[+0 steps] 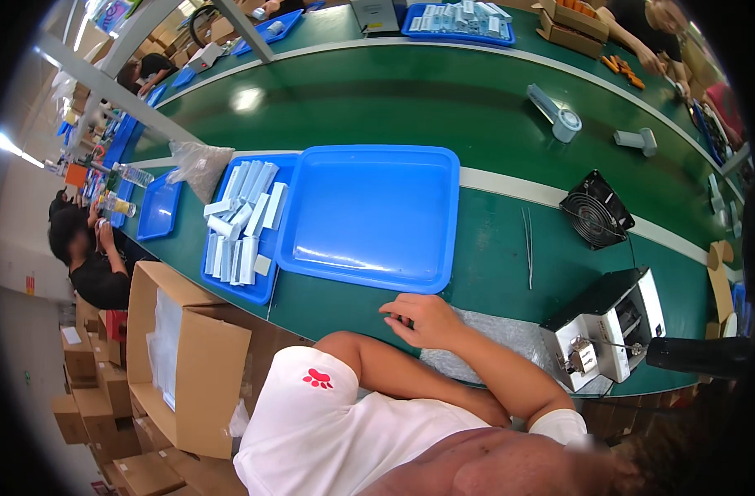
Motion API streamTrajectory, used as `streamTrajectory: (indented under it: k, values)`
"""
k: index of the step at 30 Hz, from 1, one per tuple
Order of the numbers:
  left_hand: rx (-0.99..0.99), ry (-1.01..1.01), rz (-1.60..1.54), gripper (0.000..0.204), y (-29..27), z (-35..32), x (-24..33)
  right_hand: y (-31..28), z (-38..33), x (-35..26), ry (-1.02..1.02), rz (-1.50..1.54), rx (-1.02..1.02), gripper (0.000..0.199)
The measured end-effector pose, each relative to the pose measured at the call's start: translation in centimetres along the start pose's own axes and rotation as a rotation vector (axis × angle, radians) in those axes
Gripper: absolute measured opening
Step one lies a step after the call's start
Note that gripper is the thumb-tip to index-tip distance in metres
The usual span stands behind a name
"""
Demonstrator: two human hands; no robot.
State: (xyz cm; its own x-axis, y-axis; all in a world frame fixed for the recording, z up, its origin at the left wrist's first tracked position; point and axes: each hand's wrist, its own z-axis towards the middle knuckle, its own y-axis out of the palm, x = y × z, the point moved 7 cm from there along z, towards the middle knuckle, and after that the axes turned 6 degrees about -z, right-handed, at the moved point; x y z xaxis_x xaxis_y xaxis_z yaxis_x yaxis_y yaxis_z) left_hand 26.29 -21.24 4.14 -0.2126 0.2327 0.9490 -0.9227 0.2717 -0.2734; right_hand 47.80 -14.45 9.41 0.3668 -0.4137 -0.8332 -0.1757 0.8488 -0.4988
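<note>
My right hand (427, 321) is by the near edge of a large blue tray (369, 279), its forearm reaching up and left across the bench. Its fingers are curled in, with a small dark spot between them that I cannot make out. My left forearm (419, 382) lies across my front, and the left hand (492, 407) is tucked by my right elbow, fingers mostly hidden. Left of the large tray, partly under its rim, a second blue tray (267, 287) holds several pale-blue oblong plastic parts (249, 202). Clear plastic wrap (497, 331) lies beside my right forearm.
On the right stand a metal-fronted machine (605, 331) and a small black fan (597, 211); tweezers (528, 248) lie nearby. Pale-blue handheld fan parts (566, 124) rest on the green belt (353, 91). An open carton (204, 372) stands at left. Co-workers (88, 256) sit farther off.
</note>
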Motion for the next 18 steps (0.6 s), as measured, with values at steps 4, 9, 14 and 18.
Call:
streamTrajectory:
  k: [4,9,14,18]
  values:
    - [0.070,-0.130,-0.031,0.016,-0.6,-0.3,-0.1,0.0,-0.1,0.0,-0.005,-0.001,0.013,0.016]
    - [0.116,-0.120,-0.040,0.017,-1.9,-0.4,1.3,-0.1,0.0,-0.1,-0.013,0.000,0.022,0.015]
    - [0.111,-0.077,-0.024,0.019,-2.2,-0.3,1.7,-0.2,0.1,-0.2,-0.010,-0.005,0.015,0.015]
    - [-0.030,0.000,0.113,0.019,1.0,0.2,-0.8,0.1,0.0,-0.1,-0.015,-0.014,0.017,0.014]
